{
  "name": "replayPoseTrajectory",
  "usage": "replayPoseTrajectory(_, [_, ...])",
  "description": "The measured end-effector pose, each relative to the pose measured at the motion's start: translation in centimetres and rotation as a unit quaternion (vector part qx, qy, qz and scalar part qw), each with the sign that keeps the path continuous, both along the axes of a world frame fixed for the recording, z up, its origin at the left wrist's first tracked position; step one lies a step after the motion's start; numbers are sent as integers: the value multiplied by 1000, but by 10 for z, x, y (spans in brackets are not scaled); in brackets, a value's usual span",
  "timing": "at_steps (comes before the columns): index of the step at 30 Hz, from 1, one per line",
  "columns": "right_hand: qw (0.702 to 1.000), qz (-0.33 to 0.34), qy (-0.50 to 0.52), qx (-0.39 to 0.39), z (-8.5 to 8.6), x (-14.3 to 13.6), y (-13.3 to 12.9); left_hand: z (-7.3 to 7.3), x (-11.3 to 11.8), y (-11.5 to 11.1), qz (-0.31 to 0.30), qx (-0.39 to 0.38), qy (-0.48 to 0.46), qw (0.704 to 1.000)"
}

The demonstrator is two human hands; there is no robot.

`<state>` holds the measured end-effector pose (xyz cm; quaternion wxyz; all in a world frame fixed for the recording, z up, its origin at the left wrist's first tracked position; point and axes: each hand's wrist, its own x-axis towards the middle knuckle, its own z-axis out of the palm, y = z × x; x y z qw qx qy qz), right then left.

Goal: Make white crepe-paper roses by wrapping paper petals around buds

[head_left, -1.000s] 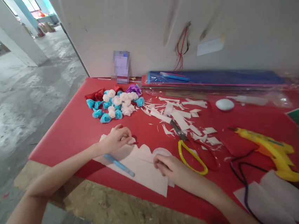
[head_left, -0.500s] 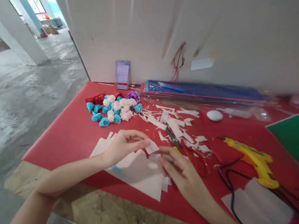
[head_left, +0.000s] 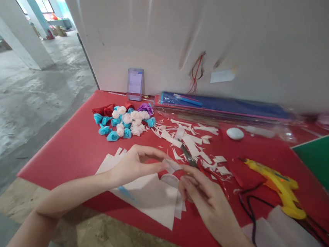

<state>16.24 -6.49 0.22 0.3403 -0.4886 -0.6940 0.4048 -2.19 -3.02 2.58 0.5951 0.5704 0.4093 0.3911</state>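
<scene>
Between my two hands is a small white paper piece (head_left: 172, 166), held above the red table. My left hand (head_left: 139, 163) pinches its left end between thumb and fingers. My right hand (head_left: 201, 191) has its fingers pressed together at the piece's right end. Under the hands lie white paper sheets (head_left: 153, 204) with a light blue mark or object (head_left: 125, 192) on them. Just beyond my right hand, scissors (head_left: 189, 155) rest among white paper scraps (head_left: 191, 143).
Blue, white, red and purple paper flowers (head_left: 124, 121) sit at the back left, near a phone (head_left: 135, 83) leaning on the wall. To the right are a white egg-shaped object (head_left: 235, 133), a yellow glue gun (head_left: 275, 182) with a black cord, and a green board (head_left: 324, 156).
Both hands have moved slightly right with the paper piece, which now looks more tilted and folded. A rounded white edge shows more clearly beneath it. The camera view has shifted a little.
</scene>
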Motion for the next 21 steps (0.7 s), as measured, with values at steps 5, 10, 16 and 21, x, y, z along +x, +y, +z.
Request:
replayPoseTrajectory(5, [1000, 11, -26, 6, 3, -1, 1, 2, -2, 0, -15, 36, 31, 999])
replayPoseTrajectory(10, [1000, 4, -7, -16, 4, -3, 0, -3, -2, 0, -24, 22, 78, 996])
replayPoseTrajectory(16, [999, -10, 4, -31, 0, -1, -1, -6, 0, 0, -31, 13, 95, 995])
replayPoseTrajectory(21, [997, -4, 24, -75, 6, -2, 2, -9, -1, 1, -44, 29, 90, 995])
